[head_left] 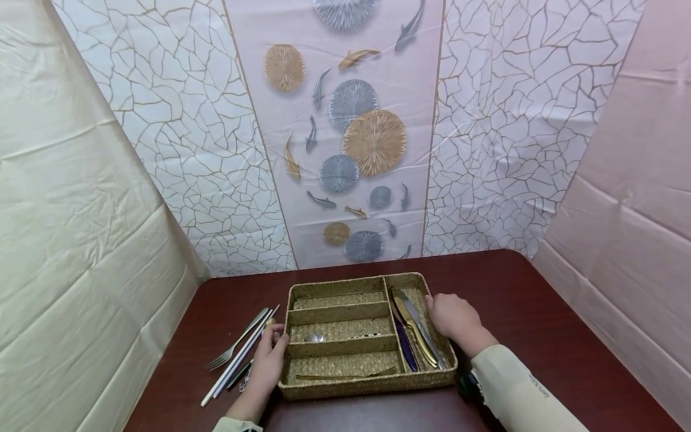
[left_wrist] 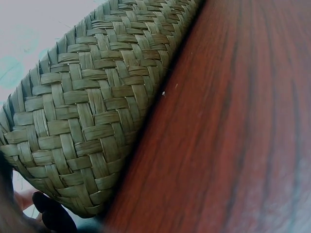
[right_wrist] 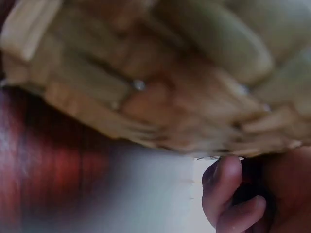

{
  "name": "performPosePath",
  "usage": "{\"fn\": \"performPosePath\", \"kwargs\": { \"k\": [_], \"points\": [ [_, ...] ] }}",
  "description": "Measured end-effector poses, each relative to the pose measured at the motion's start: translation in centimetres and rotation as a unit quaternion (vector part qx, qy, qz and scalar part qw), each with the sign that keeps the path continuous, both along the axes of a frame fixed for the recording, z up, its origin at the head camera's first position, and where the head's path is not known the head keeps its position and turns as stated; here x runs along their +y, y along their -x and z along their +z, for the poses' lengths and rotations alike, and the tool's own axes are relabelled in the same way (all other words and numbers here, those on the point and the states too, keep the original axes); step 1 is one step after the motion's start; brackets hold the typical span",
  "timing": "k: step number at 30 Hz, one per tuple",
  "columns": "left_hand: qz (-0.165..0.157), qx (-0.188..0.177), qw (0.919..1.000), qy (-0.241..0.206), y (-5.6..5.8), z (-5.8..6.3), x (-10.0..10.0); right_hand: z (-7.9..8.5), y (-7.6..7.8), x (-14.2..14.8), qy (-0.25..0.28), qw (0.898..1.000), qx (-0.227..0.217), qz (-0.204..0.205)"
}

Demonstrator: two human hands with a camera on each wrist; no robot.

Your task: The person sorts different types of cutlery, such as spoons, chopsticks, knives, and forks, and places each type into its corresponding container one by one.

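Note:
A woven cutlery tray (head_left: 372,386) with several compartments lies between my hands. My left hand (head_left: 266,365) grips its left side, thumb near the rim. With curled fingers my right hand (head_left: 456,318) holds the right rim. In the tray's right compartment lie several knives, one gold (head_left: 418,333) and one with a dark blue handle (head_left: 406,348). The middle compartment has a silver spoon (head_left: 315,338); a slim gold utensil (head_left: 345,377) lies in the front one. The left wrist view shows the woven wall (left_wrist: 87,107) beside the table. Blurred weave (right_wrist: 170,87) and curled fingers (right_wrist: 226,184) appear in the right wrist view.
Left of the tray, a silver fork (head_left: 240,342) and several chopsticks (head_left: 237,359) lie on the dark red table (head_left: 540,354). Something dark (head_left: 468,384) sits under the right forearm. Patterned cloth (head_left: 486,120) hangs behind the table, with plain cloth (head_left: 70,240) at the sides.

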State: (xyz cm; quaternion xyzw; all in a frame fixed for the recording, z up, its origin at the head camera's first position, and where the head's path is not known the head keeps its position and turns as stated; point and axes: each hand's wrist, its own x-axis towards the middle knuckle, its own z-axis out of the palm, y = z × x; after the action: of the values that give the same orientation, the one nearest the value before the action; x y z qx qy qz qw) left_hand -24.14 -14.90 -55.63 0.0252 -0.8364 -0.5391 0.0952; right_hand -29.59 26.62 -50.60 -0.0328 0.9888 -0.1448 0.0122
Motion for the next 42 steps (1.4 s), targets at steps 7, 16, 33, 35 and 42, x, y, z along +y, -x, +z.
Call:
{"fn": "performPosePath", "kwargs": {
  "k": [7,16,33,35,42],
  "points": [
    [0.005,-0.002,1.0,-0.003,-0.2,-0.3,0.0,-0.5,-0.2,-0.2,0.001,1.0,0.015,0.003],
    [0.005,0.001,1.0,0.001,0.3,0.1,-0.1,-0.7,0.0,-0.3,0.018,1.0,0.011,-0.006],
    [-0.012,0.015,0.9863,0.164,0.2,1.0,-2.1,-0.8,0.3,-0.6,0.018,1.0,-0.001,-0.009],
    [-0.017,0.017,0.9786,0.204,0.5,1.4,-3.1,-0.7,0.4,-0.7,0.018,1.0,-0.005,-0.007],
    [0.014,0.022,0.9422,0.334,1.6,3.0,-7.7,-0.5,0.2,-0.4,0.017,1.0,-0.006,-0.008]
  ]
}}
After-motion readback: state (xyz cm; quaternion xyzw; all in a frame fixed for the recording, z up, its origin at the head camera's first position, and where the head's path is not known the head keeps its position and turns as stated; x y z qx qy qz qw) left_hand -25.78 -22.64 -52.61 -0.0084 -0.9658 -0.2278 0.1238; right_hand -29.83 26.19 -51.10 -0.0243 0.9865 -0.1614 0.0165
